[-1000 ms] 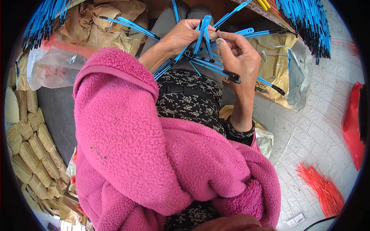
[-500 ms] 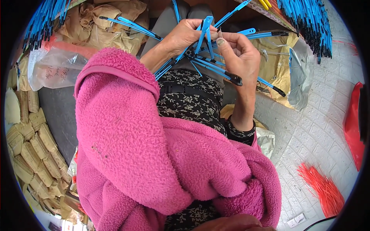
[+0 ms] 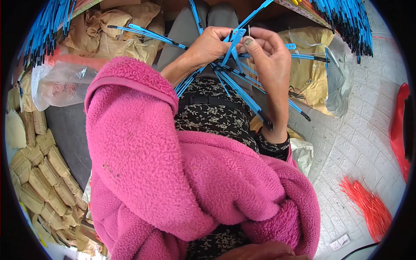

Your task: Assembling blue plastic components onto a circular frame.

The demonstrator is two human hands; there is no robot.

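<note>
Over my lap is a spoked frame of blue plastic strips (image 3: 240, 92) with black tips, its arms radiating from a centre between my hands. My left hand (image 3: 207, 48) is closed on one of its flat blue pieces (image 3: 235, 44), which has holes at its upper end. Beside it, my right hand (image 3: 274, 60) has thumb and forefinger pinched together. From that pinch a thin, pale pin-like piece (image 3: 249, 30) sticks up, close to the holed end. My fingers partly hide the frame's centre.
Bundles of blue black-tipped strips hang at the upper left (image 3: 45, 34) and upper right (image 3: 349, 28). Brown paper (image 3: 125, 32) and a clear plastic bag (image 3: 63, 89) lie left. Wrapped tan bundles (image 3: 56, 173) are stacked lower left. Red strands (image 3: 368, 210) lie on the pale floor.
The frame has turned a little, and its thick black-tipped arm has swung down toward my right wrist. The thin pin now stands out more plainly above my right fingertips.
</note>
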